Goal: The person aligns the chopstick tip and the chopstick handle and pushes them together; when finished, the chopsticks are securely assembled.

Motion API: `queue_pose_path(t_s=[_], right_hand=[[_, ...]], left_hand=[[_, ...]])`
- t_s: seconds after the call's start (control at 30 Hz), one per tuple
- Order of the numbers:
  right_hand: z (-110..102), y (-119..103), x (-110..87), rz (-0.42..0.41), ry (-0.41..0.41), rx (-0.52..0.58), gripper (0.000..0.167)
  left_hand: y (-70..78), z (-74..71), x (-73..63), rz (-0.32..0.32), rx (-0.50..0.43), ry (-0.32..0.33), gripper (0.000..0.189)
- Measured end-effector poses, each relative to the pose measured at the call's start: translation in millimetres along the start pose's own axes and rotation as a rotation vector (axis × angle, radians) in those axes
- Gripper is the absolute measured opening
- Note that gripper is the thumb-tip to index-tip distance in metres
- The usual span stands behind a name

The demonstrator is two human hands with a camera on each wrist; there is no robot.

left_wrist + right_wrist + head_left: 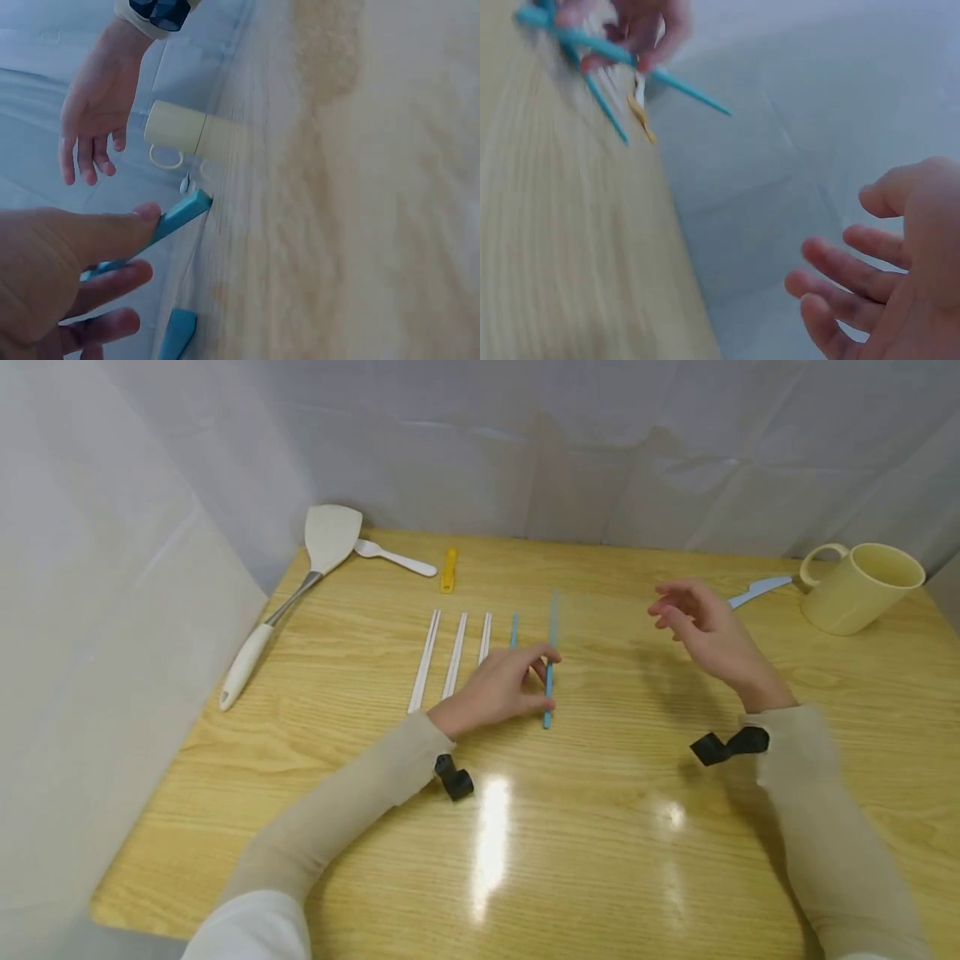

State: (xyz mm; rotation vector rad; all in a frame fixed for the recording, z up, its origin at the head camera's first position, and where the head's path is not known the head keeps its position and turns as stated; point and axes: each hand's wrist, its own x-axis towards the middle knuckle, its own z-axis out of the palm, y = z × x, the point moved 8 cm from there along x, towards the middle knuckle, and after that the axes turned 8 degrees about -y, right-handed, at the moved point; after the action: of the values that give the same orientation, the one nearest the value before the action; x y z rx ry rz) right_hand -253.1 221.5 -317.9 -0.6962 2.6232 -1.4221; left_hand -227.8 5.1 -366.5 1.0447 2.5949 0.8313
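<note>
My left hand [497, 687] pinches a blue chopstick [549, 685] between thumb and fingers. In the left wrist view the thick end of this chopstick [186, 211] sticks out past the thumb. Another blue chopstick [514, 628] lies just left of it, partly hidden by the hand. Farther left are three pairs of white chopsticks [424, 662], lying roughly side by side. Held above the table on the right, my right hand [708, 633] has nothing in it, its fingers loosely bent. A light-blue knife [761, 589] is the thing nearest to it.
A yellow mug [847, 597] stands at the back right, by the knife. Along the back left lie a spatula [279, 610] with a white head, a small white fork [401, 560] and a yellow clip-like piece [448, 571]. White cloth [525, 452] hangs behind the wooden table [585, 852].
</note>
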Motion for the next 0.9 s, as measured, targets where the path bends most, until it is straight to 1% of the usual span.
queue_pose_path(t_s=[0.1, 0.17, 0.2, 0.3, 0.37, 0.43, 0.53, 0.6, 0.63, 0.73, 0.83, 0.9], right_hand=[[-16.4, 3.5, -4.6, 0.020, 0.046, -0.176, 0.046], [-27.4, 4.8, -8.6, 0.022, 0.063, -0.248, 0.051], [-33.1, 5.3, -10.4, 0.016, 0.075, -0.265, 0.054], [-50.8, 5.6, -16.1, -0.009, 0.134, -0.354, 0.063], [-60.9, 6.5, -20.5, -0.014, 0.164, -0.445, 0.072], [-68.4, 9.0, -23.8, 0.010, 0.177, -0.557, 0.084], [-72.7, 16.2, -27.5, 0.080, 0.128, -0.685, 0.100], [-73.1, 20.4, -29.1, 0.116, 0.094, -0.738, 0.105], [-72.6, 21.3, -30.0, 0.118, 0.087, -0.762, 0.108], [-70.7, 20.8, -31.6, 0.085, 0.097, -0.808, 0.112], [-68.9, 17.5, -32.6, 0.012, 0.140, -0.841, 0.111], [-68.5, 16.5, -33.0, -0.020, 0.159, -0.849, 0.109]], left_hand=[[-3.5, -4.0, -0.6, -0.025, 0.078, 0.025, 0.052], [-5.2, -4.3, -0.6, -0.041, 0.122, 0.028, 0.049], [-6.0, -4.1, -0.5, -0.049, 0.139, 0.028, 0.047], [-8.5, -2.7, 0.0, -0.078, 0.176, 0.014, 0.043], [-9.3, -1.8, 0.3, -0.090, 0.189, 0.000, 0.040], [-10.0, -1.1, 0.0, -0.102, 0.201, -0.020, 0.037], [-11.9, -0.2, -1.0, -0.113, 0.219, -0.047, 0.036], [-13.7, 0.6, -1.7, -0.115, 0.232, -0.066, 0.038], [-14.4, 1.2, -1.9, -0.111, 0.239, -0.074, 0.039], [-16.8, 2.7, -2.8, -0.106, 0.246, -0.102, 0.043], [-18.6, 2.7, -3.8, -0.109, 0.257, -0.117, 0.045], [-19.1, 1.7, -4.4, -0.117, 0.271, -0.118, 0.045]])
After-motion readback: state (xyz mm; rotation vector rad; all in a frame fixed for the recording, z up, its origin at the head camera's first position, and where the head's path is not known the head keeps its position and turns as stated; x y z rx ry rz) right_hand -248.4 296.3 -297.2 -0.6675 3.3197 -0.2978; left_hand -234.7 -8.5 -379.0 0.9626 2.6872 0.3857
